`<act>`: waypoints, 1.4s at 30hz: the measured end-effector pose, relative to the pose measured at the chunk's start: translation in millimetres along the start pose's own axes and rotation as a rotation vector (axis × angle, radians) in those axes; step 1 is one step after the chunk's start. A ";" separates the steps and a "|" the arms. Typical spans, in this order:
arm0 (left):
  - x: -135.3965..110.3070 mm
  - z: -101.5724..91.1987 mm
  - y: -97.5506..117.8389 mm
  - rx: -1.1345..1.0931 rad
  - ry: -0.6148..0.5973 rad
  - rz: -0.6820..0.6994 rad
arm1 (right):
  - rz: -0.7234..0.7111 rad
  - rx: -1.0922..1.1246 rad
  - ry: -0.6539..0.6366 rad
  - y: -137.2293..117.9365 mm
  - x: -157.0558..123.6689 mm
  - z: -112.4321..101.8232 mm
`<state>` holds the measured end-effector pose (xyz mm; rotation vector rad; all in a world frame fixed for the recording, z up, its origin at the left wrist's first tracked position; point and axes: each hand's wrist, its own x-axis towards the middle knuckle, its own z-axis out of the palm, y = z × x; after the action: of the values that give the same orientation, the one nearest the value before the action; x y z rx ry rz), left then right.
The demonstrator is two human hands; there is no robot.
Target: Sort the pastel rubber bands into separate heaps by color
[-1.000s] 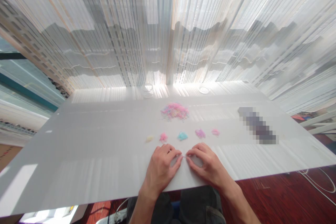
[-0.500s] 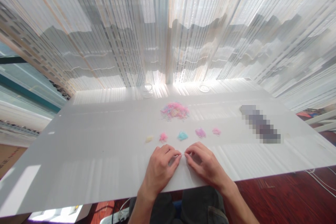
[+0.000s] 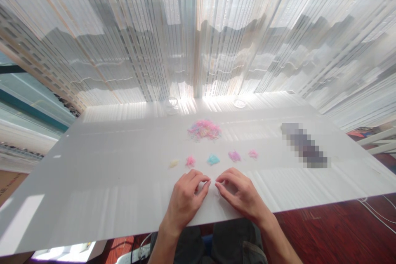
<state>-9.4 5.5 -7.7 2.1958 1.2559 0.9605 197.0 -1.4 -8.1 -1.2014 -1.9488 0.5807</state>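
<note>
My left hand [image 3: 187,196] is closed in a pinch, thumb against forefinger. Facing it, a small gap away, my right hand [image 3: 239,194] pinches in the same way. Whatever lies between the fingertips is too small to make out. Just beyond the hands runs a row of little piles of thin pieces: pale yellow [image 3: 173,163], hot pink [image 3: 190,161], turquoise [image 3: 213,159], purple [image 3: 234,156] and light pink [image 3: 253,154]. Behind the row lies a larger mixed heap [image 3: 204,130], mostly pink with other pastel colours.
The white table [image 3: 93,173] carries a clear round container [image 3: 172,105] and a clear round dish or lid [image 3: 239,103] at its back edge. A blurred-out long object [image 3: 305,144] lies at the right. A sheer striped curtain [image 3: 198,49] hangs behind the table.
Both hands keep their pinches, close together over the table. A thin pale thing showed between the fingertips before; now I cannot make it out. The view has shifted slightly.
</note>
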 end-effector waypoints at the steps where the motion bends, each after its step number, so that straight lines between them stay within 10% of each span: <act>1: -0.1 0.1 -0.1 -0.003 0.001 -0.001 | 0.000 0.001 -0.004 0.1 0.0 0.0; 42: -1.1 1.4 -2.6 -0.045 0.004 -0.009 | -0.003 0.003 0.023 6.2 -2.4 4.6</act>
<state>-10.2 5.8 -10.7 2.1533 1.2331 0.9803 197.3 -0.7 -16.2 -1.1980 -1.9298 0.5657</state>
